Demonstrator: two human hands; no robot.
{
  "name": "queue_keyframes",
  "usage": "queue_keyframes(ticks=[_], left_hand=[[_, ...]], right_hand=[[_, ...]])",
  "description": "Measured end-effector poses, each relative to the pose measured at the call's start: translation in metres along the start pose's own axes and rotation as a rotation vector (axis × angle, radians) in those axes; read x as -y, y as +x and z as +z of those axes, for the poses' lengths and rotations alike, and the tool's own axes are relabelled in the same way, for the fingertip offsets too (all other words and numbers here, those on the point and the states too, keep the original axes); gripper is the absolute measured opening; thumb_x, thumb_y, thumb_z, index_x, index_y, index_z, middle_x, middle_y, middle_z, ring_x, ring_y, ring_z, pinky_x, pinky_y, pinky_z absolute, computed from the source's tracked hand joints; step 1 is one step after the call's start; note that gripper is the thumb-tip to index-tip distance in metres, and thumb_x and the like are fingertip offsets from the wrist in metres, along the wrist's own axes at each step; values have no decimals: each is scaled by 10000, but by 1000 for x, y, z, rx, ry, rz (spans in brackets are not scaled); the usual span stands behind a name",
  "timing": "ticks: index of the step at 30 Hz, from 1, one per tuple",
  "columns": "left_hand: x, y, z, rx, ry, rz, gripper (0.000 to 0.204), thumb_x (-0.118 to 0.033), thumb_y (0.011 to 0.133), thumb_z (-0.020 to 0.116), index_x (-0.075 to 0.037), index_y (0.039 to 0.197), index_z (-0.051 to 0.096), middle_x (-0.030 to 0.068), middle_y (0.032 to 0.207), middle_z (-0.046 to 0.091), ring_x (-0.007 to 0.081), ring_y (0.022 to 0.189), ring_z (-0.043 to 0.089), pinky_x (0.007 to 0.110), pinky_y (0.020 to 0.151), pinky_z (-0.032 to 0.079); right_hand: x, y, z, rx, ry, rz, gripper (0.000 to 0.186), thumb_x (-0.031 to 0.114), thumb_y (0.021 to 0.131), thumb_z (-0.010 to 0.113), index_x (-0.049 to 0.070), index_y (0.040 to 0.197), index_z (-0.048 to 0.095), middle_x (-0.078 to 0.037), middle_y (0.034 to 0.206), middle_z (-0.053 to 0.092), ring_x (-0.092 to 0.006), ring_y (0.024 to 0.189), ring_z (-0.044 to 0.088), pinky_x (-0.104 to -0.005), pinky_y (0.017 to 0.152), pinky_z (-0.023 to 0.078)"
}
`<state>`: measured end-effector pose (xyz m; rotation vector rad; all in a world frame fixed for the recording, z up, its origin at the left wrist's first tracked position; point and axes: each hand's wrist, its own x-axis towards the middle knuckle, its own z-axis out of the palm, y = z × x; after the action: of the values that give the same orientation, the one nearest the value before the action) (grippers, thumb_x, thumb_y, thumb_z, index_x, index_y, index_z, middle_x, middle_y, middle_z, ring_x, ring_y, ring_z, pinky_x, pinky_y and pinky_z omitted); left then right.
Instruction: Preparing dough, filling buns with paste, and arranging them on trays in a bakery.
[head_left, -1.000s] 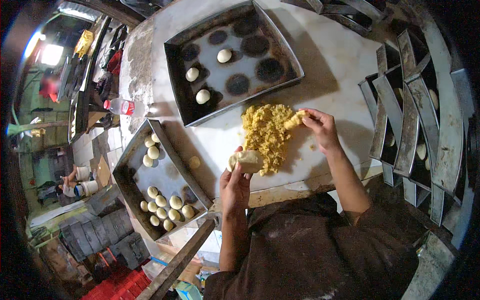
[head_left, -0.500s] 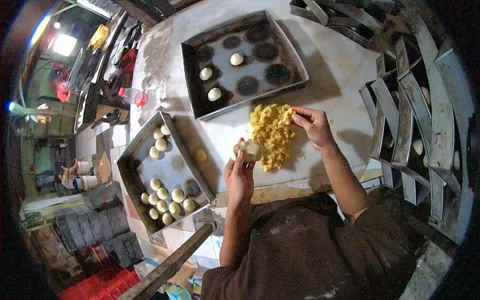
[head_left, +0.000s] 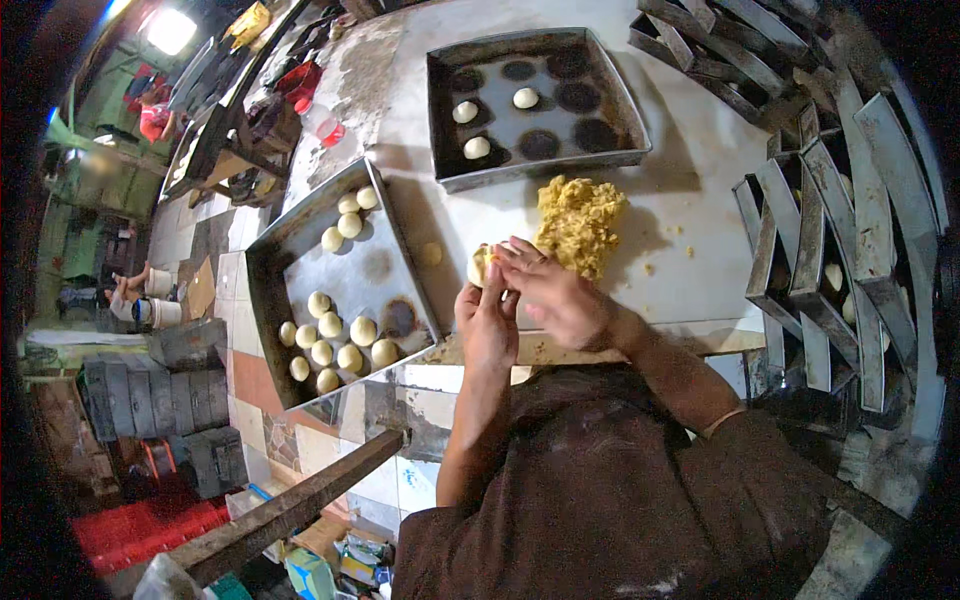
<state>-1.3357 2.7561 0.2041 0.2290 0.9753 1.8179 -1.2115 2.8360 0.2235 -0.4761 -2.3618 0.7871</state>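
My left hand [head_left: 488, 322] holds up a small pale dough piece [head_left: 476, 266], its fingers closed round it. A bit of yellow filling shows on the dough by the thumb. My right hand [head_left: 560, 295], slightly blurred, reaches across from the right with its fingertips pressed together at the filling on the dough; its fingers partly cover the piece. Just beyond the hands, a crumbly yellow mound of filling [head_left: 580, 222] lies on the white worktop [head_left: 690, 250].
Left of my hands a metal tray [head_left: 420, 290] holds several dough balls [head_left: 330, 324]. Another dark-spotted tray [head_left: 545, 178] at the back holds three. Stacked metal loaf tins [head_left: 810, 260] stand at the right. A plastic bottle [head_left: 328, 128] lies at the far left.
My right hand has moved left from the yellow mound to the dough in my left hand. The mound looks smaller, with crumbs at its right. The view has shifted.
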Motion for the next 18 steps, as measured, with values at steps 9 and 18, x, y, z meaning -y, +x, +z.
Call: queue_keyframes(ticks=[9,18], left_hand=[[-41,-79,-57,-32,547,604,525,-117,987,470,50,1438,259,200,1434,365,263,1284,410,363,1063,328],[-122,-202,-134,21,166,586,662,-277,963,537,54,1454,240,198,1442,364,269,1260,451,395,1050,366]], right_hand=[[80,7,79,-324,728,310,247,92,847,693,-92,1008,657,-120,1042,571,-174,819,649,-265,694,546],[231,9,122,-254,209,-252,149,103,776,740,-6,858,680,-79,905,627,-233,794,645,-330,693,519]])
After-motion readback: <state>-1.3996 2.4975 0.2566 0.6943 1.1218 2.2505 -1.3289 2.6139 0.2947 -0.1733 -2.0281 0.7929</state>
